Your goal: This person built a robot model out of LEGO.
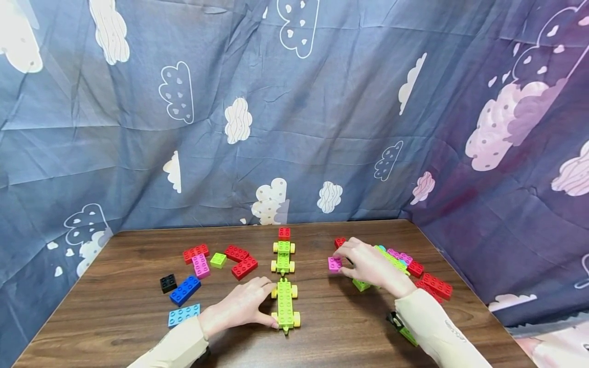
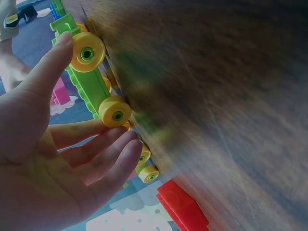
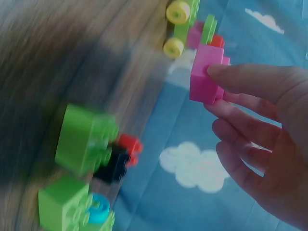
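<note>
Head: RH [image 1: 371,263] pinches pink brk [image 1: 334,264], LH [image 1: 241,305] holds grn car [image 1: 285,304].

Left forearm: long cream sleeve [image 1: 177,346], smooth, with a small dark marking | Left cuff: dark fitting [image 1: 202,356], partly visible beneath | Right forearm: matching cream sleeve [image 1: 425,322], bearing a dark, letter-like marking [image 1: 454,329], too small to read | Right cuff: black fitting [image 2: 27,14], small yellow patch [image 2: 11,20] adjoining | Left hand [image 1: 241,305], right hand [image 1: 370,263]: bare

Head view faces forward and down, nearer wrist views the hands [image 2: 57,159] [image 3: 288,159], all sharing yellow wheels [image 2: 97,50].
</note>
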The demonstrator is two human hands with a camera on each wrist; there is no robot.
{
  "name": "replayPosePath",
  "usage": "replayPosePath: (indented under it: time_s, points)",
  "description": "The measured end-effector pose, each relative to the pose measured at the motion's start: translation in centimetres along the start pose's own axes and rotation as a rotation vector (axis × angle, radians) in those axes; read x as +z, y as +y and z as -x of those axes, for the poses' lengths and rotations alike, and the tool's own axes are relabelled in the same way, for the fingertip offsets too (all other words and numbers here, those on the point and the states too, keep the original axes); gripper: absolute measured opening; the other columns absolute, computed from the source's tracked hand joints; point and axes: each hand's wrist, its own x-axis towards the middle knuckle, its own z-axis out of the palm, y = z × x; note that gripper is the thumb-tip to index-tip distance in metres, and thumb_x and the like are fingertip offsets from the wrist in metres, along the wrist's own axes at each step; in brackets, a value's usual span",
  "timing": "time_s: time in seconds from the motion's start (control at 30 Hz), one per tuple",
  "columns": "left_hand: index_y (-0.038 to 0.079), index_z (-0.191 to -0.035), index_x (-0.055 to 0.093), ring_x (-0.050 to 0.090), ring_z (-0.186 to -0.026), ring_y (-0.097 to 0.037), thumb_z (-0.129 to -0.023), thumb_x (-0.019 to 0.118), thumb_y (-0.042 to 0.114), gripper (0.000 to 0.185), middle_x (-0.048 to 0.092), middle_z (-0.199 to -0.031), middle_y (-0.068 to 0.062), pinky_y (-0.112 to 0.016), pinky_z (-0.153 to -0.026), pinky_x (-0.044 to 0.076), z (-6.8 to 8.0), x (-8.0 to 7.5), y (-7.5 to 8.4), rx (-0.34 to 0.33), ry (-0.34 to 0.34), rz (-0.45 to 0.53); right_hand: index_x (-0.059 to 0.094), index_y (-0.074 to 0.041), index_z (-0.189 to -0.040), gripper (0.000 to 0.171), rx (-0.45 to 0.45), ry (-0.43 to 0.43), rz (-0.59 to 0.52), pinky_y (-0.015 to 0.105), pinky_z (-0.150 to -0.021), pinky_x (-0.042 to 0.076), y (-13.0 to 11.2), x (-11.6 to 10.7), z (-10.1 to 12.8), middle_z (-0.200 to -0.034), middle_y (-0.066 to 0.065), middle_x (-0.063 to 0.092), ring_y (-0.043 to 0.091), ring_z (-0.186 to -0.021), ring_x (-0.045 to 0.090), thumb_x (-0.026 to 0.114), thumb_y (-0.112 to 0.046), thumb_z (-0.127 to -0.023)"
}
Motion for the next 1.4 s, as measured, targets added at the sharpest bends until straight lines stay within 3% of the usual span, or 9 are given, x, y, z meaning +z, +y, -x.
replayPosePath:
  time_s: [0.53, 1.4]
  points:
    - [0.002, -0.126, 0.063, 0.061, -0.102, -0.018, -0.073, 0.080, 0.058, 0.079, 0.064, -0.114, -0.004, -0.034, -0.076, 0.057, 0.0, 0.1, -0.1, 0.003, 0.000, 0.004, 0.074, -0.016, -0.103, 0.023, -0.065, -0.020, -0.068, 0.029, -0.078, 0.054, -4.2, 1.7, -2.3, -0.099, -0.005, 0.071, 0.011, -0.094, 0.060, 0.079, -0.024, -0.083]
    - [0.003, -0.127, 0.063, 0.061, -0.103, -0.019, -0.074, 0.079, 0.059, 0.079, 0.065, -0.115, -0.004, -0.035, -0.079, 0.057, 0.0, 0.1, -0.4, 0.011, -0.002, 0.007, 0.073, -0.019, -0.105, 0.022, -0.150, -0.069, -0.165, 0.025, -0.081, 0.053, -7.0, 3.4, -3.8, -0.099, -0.008, 0.068, 0.007, -0.095, 0.058, 0.076, -0.028, -0.085]
